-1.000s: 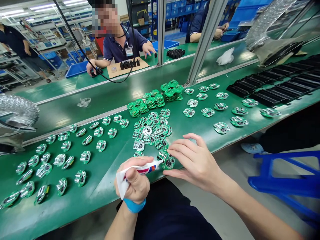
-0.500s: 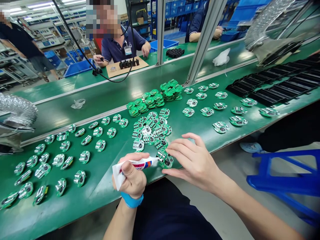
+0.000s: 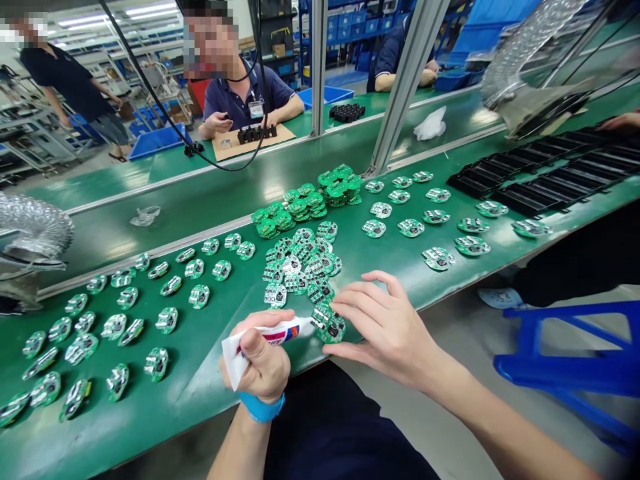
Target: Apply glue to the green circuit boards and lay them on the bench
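Observation:
My left hand point(image 3: 263, 363) is closed round a white glue tube point(image 3: 270, 336). The tube's tip touches a round green circuit board point(image 3: 329, 326) near the table's front edge. My right hand point(image 3: 385, 327) lies beside that board with its fingers stretched out, the fingertips holding the board's right side down. Just behind it is a loose cluster of the same boards point(image 3: 303, 263), and stacks of green boards point(image 3: 307, 203) stand further back.
Single boards lie spread to the left point(image 3: 117, 313) and right point(image 3: 435, 220) on the green table point(image 3: 200, 380). Black trays point(image 3: 545, 180) sit at the far right, a blue stool point(image 3: 570, 367) by my right arm. Other people work across the conveyor point(image 3: 245, 100).
My hands and the tube have barely moved; the tip stays on the same board. Across the line a person has drawn both hands in, and another person has walked in at the far left.

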### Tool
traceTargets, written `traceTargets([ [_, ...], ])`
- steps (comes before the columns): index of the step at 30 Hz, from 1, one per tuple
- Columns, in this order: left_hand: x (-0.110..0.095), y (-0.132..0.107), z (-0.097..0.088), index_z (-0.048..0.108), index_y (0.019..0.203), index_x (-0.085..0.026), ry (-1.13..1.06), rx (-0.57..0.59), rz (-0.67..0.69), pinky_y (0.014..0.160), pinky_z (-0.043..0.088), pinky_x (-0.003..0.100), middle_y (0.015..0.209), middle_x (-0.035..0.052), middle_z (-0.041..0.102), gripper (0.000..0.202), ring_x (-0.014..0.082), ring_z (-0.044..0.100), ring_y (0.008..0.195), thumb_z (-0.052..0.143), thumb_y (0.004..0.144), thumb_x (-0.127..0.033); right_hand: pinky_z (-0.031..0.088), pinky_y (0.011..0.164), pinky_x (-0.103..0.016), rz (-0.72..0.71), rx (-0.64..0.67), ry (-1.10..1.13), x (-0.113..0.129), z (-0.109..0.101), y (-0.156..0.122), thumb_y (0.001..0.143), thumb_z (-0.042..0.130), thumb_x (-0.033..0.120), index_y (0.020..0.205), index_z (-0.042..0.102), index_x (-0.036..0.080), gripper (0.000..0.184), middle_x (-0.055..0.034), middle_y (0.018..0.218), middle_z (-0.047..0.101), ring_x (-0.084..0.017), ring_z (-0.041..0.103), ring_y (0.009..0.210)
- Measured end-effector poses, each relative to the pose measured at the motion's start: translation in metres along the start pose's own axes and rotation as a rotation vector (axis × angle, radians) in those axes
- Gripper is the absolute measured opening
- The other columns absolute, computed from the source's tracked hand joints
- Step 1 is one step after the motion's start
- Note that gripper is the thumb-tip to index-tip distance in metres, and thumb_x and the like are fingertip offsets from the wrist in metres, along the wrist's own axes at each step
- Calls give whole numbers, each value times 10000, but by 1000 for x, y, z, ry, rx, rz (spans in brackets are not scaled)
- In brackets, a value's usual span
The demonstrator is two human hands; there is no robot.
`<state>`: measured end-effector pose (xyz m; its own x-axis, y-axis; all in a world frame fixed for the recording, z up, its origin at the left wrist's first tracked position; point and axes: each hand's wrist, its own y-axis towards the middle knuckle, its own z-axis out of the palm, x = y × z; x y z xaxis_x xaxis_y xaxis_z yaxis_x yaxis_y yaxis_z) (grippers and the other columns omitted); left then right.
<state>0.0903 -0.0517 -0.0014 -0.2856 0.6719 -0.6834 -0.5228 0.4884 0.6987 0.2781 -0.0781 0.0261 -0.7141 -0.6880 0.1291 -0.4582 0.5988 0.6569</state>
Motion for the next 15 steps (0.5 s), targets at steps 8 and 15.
traceTargets([
  [8,-4,3,3,637,680,-171,-2,-28,20,442,542,276,600,-2,701,500,173,709,496,533,1093,-434,440,1016,-506,23,-59,6,-2,3,-2,1031,700,452,1127,648,156,316,-92,989,775,-258,731,960],
  [15,-27,-6,18,675,751,-177,-148,74,42,488,576,279,649,-10,723,479,158,714,525,468,1118,-407,414,1027,-491,67,-41,13,0,8,-1,1029,690,359,1102,630,171,210,-69,981,766,-252,730,970],
])
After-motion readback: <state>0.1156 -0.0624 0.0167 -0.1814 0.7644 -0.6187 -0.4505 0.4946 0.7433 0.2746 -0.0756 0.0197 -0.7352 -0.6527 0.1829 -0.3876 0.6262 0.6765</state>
